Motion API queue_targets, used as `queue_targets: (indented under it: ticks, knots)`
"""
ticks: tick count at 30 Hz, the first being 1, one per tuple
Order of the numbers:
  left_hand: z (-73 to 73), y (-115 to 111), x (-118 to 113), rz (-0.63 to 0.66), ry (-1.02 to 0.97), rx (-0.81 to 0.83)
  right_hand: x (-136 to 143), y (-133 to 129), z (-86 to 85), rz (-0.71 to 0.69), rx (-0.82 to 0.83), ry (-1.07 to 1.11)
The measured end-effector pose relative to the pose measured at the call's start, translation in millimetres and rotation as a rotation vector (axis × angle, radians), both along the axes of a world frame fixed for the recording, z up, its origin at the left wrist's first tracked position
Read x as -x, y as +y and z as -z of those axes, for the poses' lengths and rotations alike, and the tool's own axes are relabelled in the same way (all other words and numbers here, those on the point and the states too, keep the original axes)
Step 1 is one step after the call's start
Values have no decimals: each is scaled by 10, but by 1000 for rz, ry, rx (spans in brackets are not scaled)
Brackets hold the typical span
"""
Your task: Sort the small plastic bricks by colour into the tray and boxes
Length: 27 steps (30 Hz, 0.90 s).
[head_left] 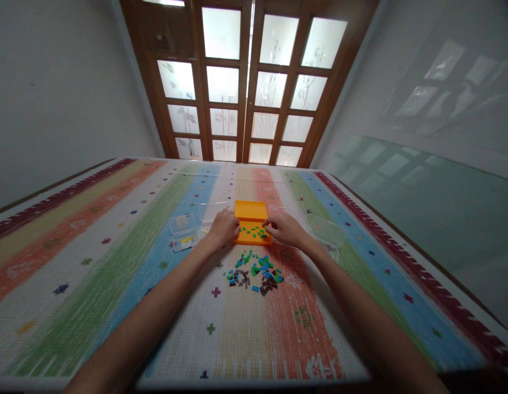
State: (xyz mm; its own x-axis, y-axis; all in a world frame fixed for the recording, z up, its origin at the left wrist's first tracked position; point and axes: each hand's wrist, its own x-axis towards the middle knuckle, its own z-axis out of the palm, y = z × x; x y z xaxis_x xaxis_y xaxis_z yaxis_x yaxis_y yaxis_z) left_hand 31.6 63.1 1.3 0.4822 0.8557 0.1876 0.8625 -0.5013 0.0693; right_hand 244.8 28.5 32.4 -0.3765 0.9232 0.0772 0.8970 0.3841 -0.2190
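Observation:
An open orange box (250, 210) lies on the striped cloth, with several small green pieces (254, 230) in its near half. My left hand (225, 226) is at the box's left edge, its fingers curled together; whatever they grip is hidden. At the right edge, my right hand (280, 226) has thumb and forefinger pinched over the near half, and any piece between them is too small to make out. Just in front of the box is a loose pile of green, blue and dark brown pieces (265, 269).
Left of the box stands an open clear container (184, 241) with yellow pieces inside. Another clear container (208, 226) is partly behind my left hand. A clear lid or box (329, 231) lies to the right. Beyond the striped cloth (175, 323) are glazed wooden doors (244, 82).

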Motion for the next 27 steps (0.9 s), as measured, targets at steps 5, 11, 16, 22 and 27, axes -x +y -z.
queue_targets:
  ticks: [5,11,16,22,27]
  knots:
    - [15,25,-27,-27,12,2,-96,-163,59,-185,114,182]
    - [3,13,-46,-50,-5,6,-45,-314,112,-245,233,83]
    - [15,24,-32,-40,-59,-4,-1,-344,112,-273,232,18]
    - [-80,-13,49,-13,-175,-46,8,-320,163,-276,239,-19]
    - [-181,-141,175,130,-338,-54,28,-335,180,-278,221,-51]
